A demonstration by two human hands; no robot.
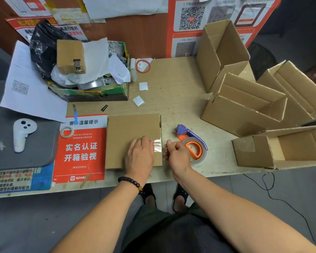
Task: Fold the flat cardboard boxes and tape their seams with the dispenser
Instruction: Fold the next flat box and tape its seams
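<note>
The left hand [140, 152] lies flat, palm down, on the top of a closed cardboard box [133, 132], its fingers straight and together, pressing on the box's right edge where a strip of clear tape [157, 146] runs over the seam. A dark bead bracelet [130, 181] circles that wrist. Just right of the box, the right hand [177, 153] is curled into a loose fist with the thumb up; whether it pinches the tape end cannot be told. It sits touching or just in front of the tape dispenser [192, 141], an orange and purple one loaded with a clear roll, which lies on the table [179, 92] right of the box. Further right of the box stand several folded open boxes [244, 106], their flaps up, clustered at the table's far right side. Left of the box lies a red printed notice [80, 150] with a small tape ring [67, 132] on it, and beyond that a white controller [22, 133] on a grey pad. Behind the box sits a green carton [91, 92] stuffed with paper, a black bag and scraps, with two small white packets [140, 94] beside it.
</note>
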